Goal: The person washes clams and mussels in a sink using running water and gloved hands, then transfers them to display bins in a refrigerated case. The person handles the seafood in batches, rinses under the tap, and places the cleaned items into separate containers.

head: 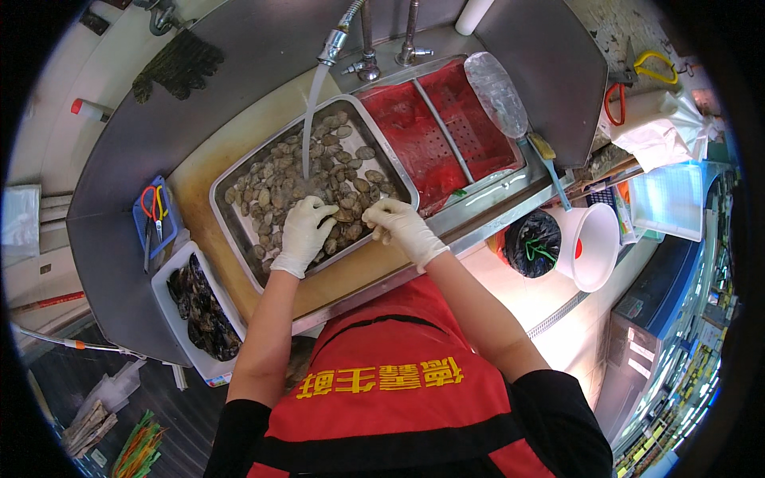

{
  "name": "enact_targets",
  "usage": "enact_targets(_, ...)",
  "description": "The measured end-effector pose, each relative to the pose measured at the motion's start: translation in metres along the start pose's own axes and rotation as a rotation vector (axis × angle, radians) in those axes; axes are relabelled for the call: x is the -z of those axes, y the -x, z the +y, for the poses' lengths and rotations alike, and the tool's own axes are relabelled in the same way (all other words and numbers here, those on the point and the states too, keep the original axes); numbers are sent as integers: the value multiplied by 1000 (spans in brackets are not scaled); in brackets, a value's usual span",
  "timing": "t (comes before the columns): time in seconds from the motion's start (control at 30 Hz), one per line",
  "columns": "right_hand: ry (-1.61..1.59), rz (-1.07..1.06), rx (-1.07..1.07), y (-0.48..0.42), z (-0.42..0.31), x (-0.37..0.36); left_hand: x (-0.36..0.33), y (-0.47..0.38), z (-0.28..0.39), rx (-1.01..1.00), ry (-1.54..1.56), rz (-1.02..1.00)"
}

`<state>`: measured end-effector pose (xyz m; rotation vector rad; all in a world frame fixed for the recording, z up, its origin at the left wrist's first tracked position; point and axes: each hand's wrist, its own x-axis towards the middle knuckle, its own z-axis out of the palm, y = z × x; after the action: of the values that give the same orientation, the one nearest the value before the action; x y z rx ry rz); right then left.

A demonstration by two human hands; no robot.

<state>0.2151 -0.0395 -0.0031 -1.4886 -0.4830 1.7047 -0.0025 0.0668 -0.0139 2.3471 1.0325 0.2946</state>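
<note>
My left hand (303, 232), in a white glove, pinches one small oval shellfish (342, 215) between thumb and finger. Below it a metal tray (222, 222) holds many more brown-shelled shellfish (272, 173). My right hand (397, 226), gloved the same way, hovers at the tray's near right edge with its fingers curled. Whether anything sits between those fingertips is hidden. Water (309, 113) runs from a flexible faucet (332, 48) into the tray.
Under the tray lies a tan board (200, 173). On its left stand a white bin of dark shellfish (200, 310) and a blue basket (156, 206) with scissors. To the right are a sink with red perforated trays (412, 128), a brush (547, 161) and a white bucket (588, 245).
</note>
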Motion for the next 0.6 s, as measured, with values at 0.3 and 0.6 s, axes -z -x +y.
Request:
enact_targets(0.3,1178,240,421,-36,-8,-49,1,-7,7,63,14,-15)
enact_targets(0.6,-76,275,216,62,-16,65,-3,-20,-36,346,-274,241)
